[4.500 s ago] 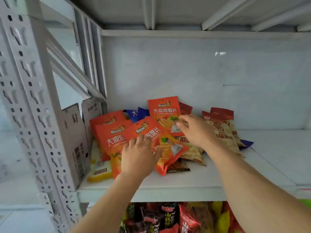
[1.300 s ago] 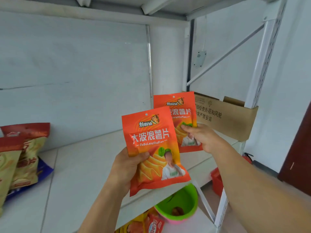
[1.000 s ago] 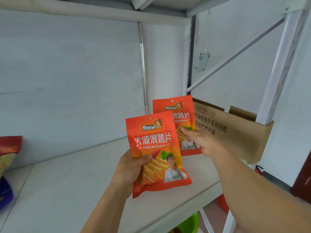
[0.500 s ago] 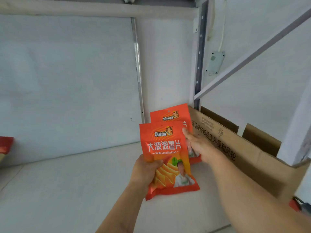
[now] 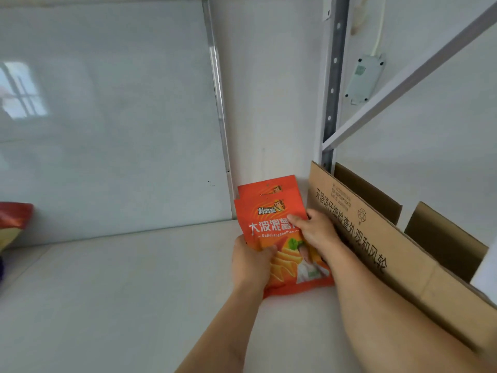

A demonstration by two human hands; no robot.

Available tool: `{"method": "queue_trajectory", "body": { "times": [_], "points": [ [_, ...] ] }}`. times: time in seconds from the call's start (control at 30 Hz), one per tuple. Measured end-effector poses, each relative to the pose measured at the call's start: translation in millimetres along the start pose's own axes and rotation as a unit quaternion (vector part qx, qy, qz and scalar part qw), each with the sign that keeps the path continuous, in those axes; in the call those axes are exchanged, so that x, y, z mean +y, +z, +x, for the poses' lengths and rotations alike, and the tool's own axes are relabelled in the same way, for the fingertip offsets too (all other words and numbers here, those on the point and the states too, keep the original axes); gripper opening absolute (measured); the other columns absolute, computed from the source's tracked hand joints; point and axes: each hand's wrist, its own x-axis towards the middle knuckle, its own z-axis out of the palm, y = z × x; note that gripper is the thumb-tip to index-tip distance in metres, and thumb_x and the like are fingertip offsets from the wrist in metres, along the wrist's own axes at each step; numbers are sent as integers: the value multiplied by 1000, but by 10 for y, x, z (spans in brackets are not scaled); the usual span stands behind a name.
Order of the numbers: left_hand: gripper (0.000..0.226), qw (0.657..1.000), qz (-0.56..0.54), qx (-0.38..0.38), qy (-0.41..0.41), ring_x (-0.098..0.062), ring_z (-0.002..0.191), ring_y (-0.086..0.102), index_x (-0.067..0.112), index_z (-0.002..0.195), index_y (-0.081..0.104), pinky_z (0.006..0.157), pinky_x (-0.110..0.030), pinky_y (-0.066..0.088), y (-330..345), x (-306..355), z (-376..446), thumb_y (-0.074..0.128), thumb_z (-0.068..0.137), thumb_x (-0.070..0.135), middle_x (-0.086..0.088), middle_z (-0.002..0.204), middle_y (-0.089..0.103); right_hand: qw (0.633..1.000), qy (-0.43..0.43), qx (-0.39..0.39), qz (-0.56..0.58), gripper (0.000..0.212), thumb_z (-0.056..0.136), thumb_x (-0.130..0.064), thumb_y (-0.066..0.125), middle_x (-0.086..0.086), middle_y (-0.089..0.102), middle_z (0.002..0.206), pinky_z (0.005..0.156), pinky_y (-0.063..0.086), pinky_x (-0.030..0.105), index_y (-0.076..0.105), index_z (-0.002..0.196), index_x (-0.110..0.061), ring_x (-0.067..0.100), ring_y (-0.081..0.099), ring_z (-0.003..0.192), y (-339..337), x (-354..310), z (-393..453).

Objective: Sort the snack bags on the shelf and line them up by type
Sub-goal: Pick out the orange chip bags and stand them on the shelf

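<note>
White shelf (image 5: pixel 107 292) fills most of what we see, with a pale back panel (image 5: pixel 107 117) behind it and a grey upright (image 5: pixel 332 90) at the far right corner. Along the right edge stands a flattened cardboard box (image 5: pixel 390 251) printed with black characters; its flaps hide whatever lies behind it, so we cannot tell if it holds anything. At the far end, just beside the box, we see two orange bags, the front bag (image 5: pixel 279 238) overlapping the back bag (image 5: pixel 269 185), of which only the top strip shows. Our left hand (image 5: pixel 251 261) grips the front bag's left edge, thumb curled over its face. Our right hand (image 5: pixel 316 230) pinches the bags' right side, thumb on the front, fingers tucked behind. At the left frame edge a red and yellow bag (image 5: pixel 12 222) pokes in, well apart from the orange pair
</note>
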Motion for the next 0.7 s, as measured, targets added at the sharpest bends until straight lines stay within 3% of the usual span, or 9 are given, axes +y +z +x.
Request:
{"method": "queue_trajectory", "body": {
  "times": [0.13,0.27,0.33,0.43,0.5,0.53,0.6,0.7],
  "points": [
    [48,1000,18,12,-1,-24,99,68,23,116,56,89,-42,56,32,2,26,81,76,21,0,109,70,999,-13,10,-46,10,93,-17,67,3,70,88,51,43,12,68,99,-9,16,62,71,40,25,72],
    [54,1000,16,-4,-20,-24,98,70,25,115,53,90,-45,57,-18,23,93,83,71,26,-1,112,71,995,0,18,-100,18,93,-27,67,5,72,91,59,44,24,65,99,-10,19,64,69,63,-15,84],
    [53,1000,-3,-12,-28,-23,97,70,25,115,50,90,-42,58,-77,54,100,83,74,28,-4,115,71,982,-1,47,-182,27,93,-36,66,1,68,95,65,44,27,61,105,-13,22,65,80,72,-99,52],
    [69,998,45,-4,-31,-25,114,63,15,144,42,96,-38,52,-250,67,104,73,87,36,-6,132,62,931,-49,113,-344,36,95,-47,57,-2,61,104,62,42,26,56,114,-17,19,58,90,119,-304,-58],
    [62,990,141,19,12,-24,121,58,15,145,45,100,-37,49,-464,44,110,63,93,42,-4,138,57,871,-131,140,-452,40,96,-50,50,4,62,116,83,49,36,57,121,-19,24,58,107,239,-401,-150],
    [55,978,203,29,42,-23,122,57,17,143,49,99,-36,48,-600,30,99,58,95,42,-2,138,57,845,-169,138,-488,41,97,-48,48,5,61,120,92,45,41,57,124,-18,27,57,113,331,-444,-211],
    [44,932,343,48,111,-22,120,57,20,139,54,97,-35,47,-921,-47,99,49,100,41,1,134,59,810,-233,113,-526,37,98,-42,47,6,62,122,93,41,41,58,124,-18,29,56,113,576,-506,-366],
    [32,812,524,99,236,-23,107,62,19,123,65,90,-35,44,-1487,-206,156,49,100,34,1,116,67,772,-322,56,-545,25,96,-33,52,6,66,107,86,42,41,65,107,-16,31,59,101,1054,-549,-633]
  ]
}}
